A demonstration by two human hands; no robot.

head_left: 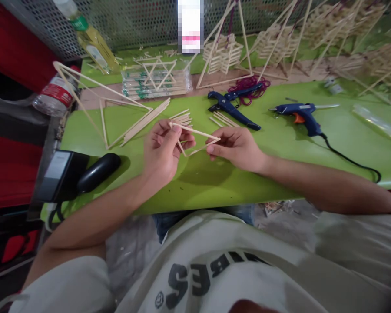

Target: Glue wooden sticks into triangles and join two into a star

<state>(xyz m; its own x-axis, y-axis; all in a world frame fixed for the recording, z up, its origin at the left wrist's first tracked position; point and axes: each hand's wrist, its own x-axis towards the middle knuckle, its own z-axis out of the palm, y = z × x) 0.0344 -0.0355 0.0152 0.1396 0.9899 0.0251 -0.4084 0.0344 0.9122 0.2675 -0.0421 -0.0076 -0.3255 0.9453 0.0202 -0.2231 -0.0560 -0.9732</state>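
Observation:
A small triangle of thin wooden sticks (195, 131) is held just above the green table (280, 143). My left hand (164, 148) pinches its left corner with fingers closed. My right hand (236, 147) pinches the right corner between thumb and forefinger. A few loose sticks (182, 117) lie on the table right behind the triangle, and more sticks (223, 118) lie to their right.
A blue glue gun (301, 114) with a black cord lies at right, blue pliers (231, 108) and purple thread (252, 84) behind my hands. Large stick triangles (117, 111), packed sticks (156, 82), bottles (57, 93) and finished stick frames (223, 52) stand farther back. A black case (97, 171) sits at left.

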